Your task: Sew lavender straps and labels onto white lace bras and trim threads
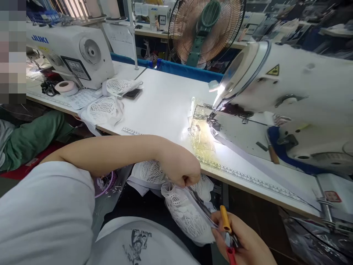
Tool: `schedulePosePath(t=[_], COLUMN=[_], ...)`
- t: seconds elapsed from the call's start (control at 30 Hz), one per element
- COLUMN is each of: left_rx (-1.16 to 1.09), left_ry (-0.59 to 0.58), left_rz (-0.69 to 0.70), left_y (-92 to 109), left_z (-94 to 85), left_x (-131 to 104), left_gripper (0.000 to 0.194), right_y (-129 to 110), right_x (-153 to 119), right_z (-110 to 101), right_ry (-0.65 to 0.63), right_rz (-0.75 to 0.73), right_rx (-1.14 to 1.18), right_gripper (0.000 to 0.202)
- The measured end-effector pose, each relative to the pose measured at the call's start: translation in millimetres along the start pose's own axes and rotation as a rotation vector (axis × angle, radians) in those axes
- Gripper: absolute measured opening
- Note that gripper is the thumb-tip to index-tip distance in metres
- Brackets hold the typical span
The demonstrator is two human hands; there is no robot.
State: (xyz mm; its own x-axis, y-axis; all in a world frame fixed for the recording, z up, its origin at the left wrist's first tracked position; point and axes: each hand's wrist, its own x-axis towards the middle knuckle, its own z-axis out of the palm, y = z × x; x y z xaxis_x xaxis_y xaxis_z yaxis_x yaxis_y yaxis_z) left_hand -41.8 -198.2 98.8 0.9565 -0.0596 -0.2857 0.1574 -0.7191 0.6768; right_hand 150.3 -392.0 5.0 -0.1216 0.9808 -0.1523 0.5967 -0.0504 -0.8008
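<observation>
My left hand [182,165] is closed, gripping the upper edge of a white lace bra [187,217] over my lap. Its fingertips are partly hidden behind the knuckles. My right hand [242,239], lower and to the right, is closed around a small hand tool [225,219] with one yellow and one red handle. The tool's working end is too covered to tell its exact kind. The thumb and fingers of that hand also pinch the band's end, so the band runs taut between both hands. A second lace cup [150,173] hangs by the table edge, left of my left hand.
A sewing machine [292,73] stands lit at the right, a white strip [253,162] running from its needle area. Another machine [74,51], lace pieces [102,110] and a phone [132,94] are at the left. A fan [206,29] stands behind. Someone's green-clothed leg [41,136] shows left.
</observation>
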Motion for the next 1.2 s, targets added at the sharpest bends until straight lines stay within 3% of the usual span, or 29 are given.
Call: schedulePosePath(t=[0.13,0.3,0.5,0.63,0.7,0.8,0.83,0.9,1.0,1.1,1.2], left_rx=[0.059,-0.023,-0.15,-0.14,-0.094,0.045,0.079,0.045,-0.084,-0.247,-0.399], left_ry=[-0.015,-0.183,-0.183,-0.219,-0.09,0.348,0.476,0.542,0.531,0.682,0.861], left_rz=[0.013,0.028,0.045,0.04,0.032,-0.043,-0.097,-0.128,-0.018,0.048,0.099], left_y=[13.9,13.9,11.7,7.3,8.7,13.3,13.3,8.7,-6.9,-20.4,-24.7], left_z=[-7.9,-8.5,-1.6,-1.7,-2.0,7.8,15.2,35.8,73.1,102.3,114.8], left_x=[4.0,21.8,39.3,39.8,29.6,3.3,-5.5,-18.1,-18.2,-2.7,10.6], left_gripper=[0.034,0.034,0.036,0.035,0.025,0.005,0.008,0.02,0.037,0.029,0.019], right_y=[5.3,7.8,-15.4,-23.3,-23.9,-23.3,-22.6,-20.2,-14.7,-9.8,-7.7], right_x=[6.9,19.4,32.3,42.2,44.4,44.7,44.7,44.8,45.6,47.0,48.9], right_z=[6.4,8.1,29.8,43.6,46.5,47.9,47.9,47.9,48.0,48.8,50.0], right_ry=[0.094,0.046,0.321,0.348,0.364,0.411,0.424,0.455,0.509,0.524,0.512], right_rz=[-0.039,-0.041,-0.161,-0.17,-0.194,-0.237,-0.256,-0.29,-0.319,-0.346,-0.369], right_rx=[0.05,0.08,0.22,0.24,0.307,0.49,0.543,0.581,0.491,0.433,0.451], right_gripper=[0.015,0.011,0.022,0.02,0.018,0.02,0.021,0.02,0.019,0.02,0.02])
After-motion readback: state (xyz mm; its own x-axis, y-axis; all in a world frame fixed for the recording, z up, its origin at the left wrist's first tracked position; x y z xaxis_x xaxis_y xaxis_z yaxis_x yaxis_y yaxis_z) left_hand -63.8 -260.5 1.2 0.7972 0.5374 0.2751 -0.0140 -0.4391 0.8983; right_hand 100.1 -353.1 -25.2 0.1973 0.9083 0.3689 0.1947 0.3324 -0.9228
